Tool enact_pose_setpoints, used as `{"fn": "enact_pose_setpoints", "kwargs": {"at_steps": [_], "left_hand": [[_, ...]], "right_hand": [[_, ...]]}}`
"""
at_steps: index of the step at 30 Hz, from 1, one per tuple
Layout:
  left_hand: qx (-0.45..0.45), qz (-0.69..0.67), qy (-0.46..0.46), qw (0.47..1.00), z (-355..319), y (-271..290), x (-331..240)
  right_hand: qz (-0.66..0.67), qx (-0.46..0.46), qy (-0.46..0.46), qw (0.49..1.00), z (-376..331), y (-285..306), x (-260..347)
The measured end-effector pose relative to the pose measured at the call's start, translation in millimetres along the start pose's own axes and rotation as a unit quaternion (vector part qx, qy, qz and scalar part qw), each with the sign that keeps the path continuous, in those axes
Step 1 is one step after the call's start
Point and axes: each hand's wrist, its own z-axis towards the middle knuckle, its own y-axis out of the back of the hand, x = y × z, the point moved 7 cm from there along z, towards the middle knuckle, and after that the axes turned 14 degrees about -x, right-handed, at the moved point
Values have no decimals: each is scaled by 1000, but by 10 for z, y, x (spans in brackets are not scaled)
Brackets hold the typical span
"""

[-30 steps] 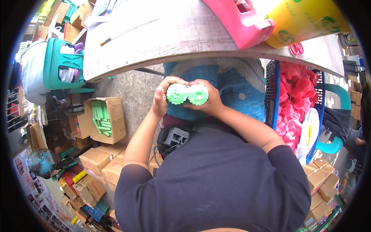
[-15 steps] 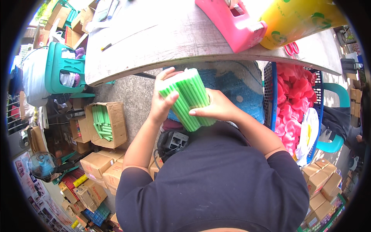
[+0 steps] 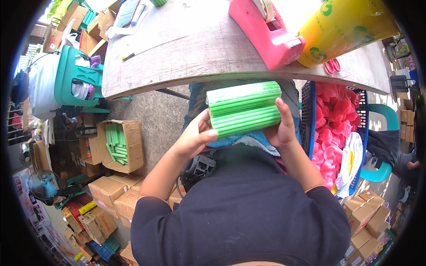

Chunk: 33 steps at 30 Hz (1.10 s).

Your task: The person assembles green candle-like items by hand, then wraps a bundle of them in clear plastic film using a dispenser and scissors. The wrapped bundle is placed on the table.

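By table (image 3: 177,60) — fingers (image 3: 285,112) curled, gripping sticks (image 3: 245,106) (grn)

The count comprises one left hand (image 3: 194,136), one right hand (image 3: 282,128) and two bundles of green sticks (image 3: 245,116). One bench (image 3: 191,53) carries one pink tape dispenser (image 3: 262,40), one large yellow roll (image 3: 348,33), one pair of red-handled scissors (image 3: 332,66) and one black-and-yellow pen (image 3: 128,57). Also counted: one electric fan (image 3: 44,184).
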Motion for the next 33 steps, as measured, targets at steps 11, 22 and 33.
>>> {"fn": "enact_pose_setpoints", "kwargs": {"at_steps": [11,22,33], "left_hand": [[-26,105,-137,985,-49,-116,-449],[-119,-11,-224,967,-6,56,-377],[-391,268,-593,651,661,668,-2473]], "right_hand": [[-25,65,7,998,-27,-631,155],[-245,147,285,915,-82,-971,-99],[-289,143,436,840,1052,-2935,543]]}}
